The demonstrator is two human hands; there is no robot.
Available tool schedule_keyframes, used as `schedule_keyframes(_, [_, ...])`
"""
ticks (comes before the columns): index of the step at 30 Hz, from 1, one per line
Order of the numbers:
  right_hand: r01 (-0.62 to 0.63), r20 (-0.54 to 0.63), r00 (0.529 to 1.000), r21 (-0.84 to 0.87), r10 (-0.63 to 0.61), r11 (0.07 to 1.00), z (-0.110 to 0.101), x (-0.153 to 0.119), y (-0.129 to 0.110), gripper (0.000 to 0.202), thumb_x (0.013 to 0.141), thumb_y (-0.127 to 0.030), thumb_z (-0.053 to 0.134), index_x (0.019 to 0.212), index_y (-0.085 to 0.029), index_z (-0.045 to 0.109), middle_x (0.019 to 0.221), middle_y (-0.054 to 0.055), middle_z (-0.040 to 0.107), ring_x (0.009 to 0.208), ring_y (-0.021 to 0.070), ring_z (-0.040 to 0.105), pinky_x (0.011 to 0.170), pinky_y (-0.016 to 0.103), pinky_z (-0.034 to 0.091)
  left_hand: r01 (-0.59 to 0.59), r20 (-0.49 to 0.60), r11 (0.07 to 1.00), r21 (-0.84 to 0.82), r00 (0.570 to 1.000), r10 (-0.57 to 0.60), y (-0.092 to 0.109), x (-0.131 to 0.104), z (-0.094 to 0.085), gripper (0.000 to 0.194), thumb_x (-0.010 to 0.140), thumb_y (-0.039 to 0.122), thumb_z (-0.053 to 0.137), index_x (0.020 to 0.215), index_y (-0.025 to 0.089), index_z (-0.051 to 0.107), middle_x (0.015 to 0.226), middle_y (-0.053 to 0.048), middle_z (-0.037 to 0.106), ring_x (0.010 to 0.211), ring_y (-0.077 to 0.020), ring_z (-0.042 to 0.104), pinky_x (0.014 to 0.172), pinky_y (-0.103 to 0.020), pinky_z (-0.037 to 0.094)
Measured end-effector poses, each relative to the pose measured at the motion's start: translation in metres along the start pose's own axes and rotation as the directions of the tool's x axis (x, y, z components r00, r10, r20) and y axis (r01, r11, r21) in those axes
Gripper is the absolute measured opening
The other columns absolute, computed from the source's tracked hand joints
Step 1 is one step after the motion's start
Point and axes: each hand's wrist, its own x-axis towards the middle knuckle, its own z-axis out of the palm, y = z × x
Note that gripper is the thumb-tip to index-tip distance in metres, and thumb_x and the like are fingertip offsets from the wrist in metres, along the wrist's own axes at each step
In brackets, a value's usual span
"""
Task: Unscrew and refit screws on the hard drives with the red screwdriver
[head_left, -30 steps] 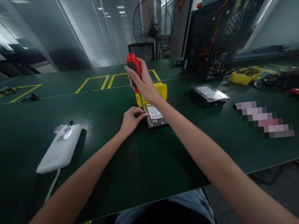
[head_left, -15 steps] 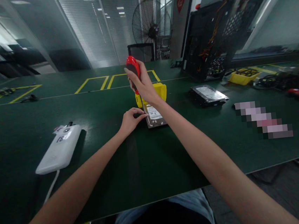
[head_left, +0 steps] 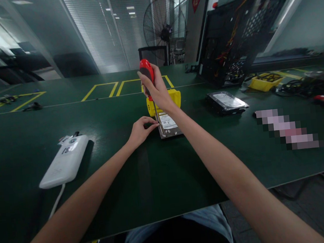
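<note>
My right hand (head_left: 159, 89) is wrapped round the red and black handle of a screwdriver (head_left: 147, 72). Its shaft points down to the left edge of a hard drive (head_left: 168, 123) that lies label up on the table. The thumb and forefinger of my left hand (head_left: 143, 130) are pinched together at that same edge, close to the screwdriver tip. Whatever sits between those fingertips is too small to make out. My right forearm covers part of the drive's right side. Just behind the drive stands a yellow bin (head_left: 175, 97).
A second hard drive (head_left: 226, 102) lies to the right, with a blurred-out item nearer me. A white power bank (head_left: 65, 161) with a cable is on the left. An open computer case (head_left: 223, 46) stands at the back right, near a small yellow tray (head_left: 264, 83) and cables.
The screwdriver handle and my right hand have shifted slightly to the right, leaving the shaft a little more upright. My left hand stays pinched at the drive's edge.
</note>
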Motion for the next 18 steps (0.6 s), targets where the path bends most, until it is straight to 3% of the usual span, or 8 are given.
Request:
schedule_keyframes(13, [-0.079,-0.009,0.997,-0.045,0.078,0.996,0.0020,0.0008,-0.0021,0.051,0.084,-0.059,0.038,0.124,-0.030,0.024,0.084,0.002,0.051,0.065,0.0128,0.053,0.056,0.026,0.046,0.007,0.008,1.000,-0.012,1.000,-0.007,-0.0008,-0.0019,-0.0024,0.013,0.080,0.029,0.058,0.083,0.019,0.066,0.096,-0.005,0.062,0.090,-0.0179,0.058,0.074,-0.031,0.047])
schedule_keyframes(18, [-0.050,-0.040,0.998,-0.017,0.050,0.999,0.0010,0.0031,0.0015,0.046,0.085,-0.055,0.040,0.121,-0.029,0.025,0.081,0.001,0.050,0.060,0.0114,0.051,0.054,0.025,0.046,0.002,-0.003,1.000,-0.016,1.000,-0.002,-0.0033,-0.0012,-0.0010,0.015,0.081,0.030,0.058,0.083,0.019,0.066,0.095,-0.005,0.063,0.090,-0.0182,0.058,0.075,-0.031,0.046])
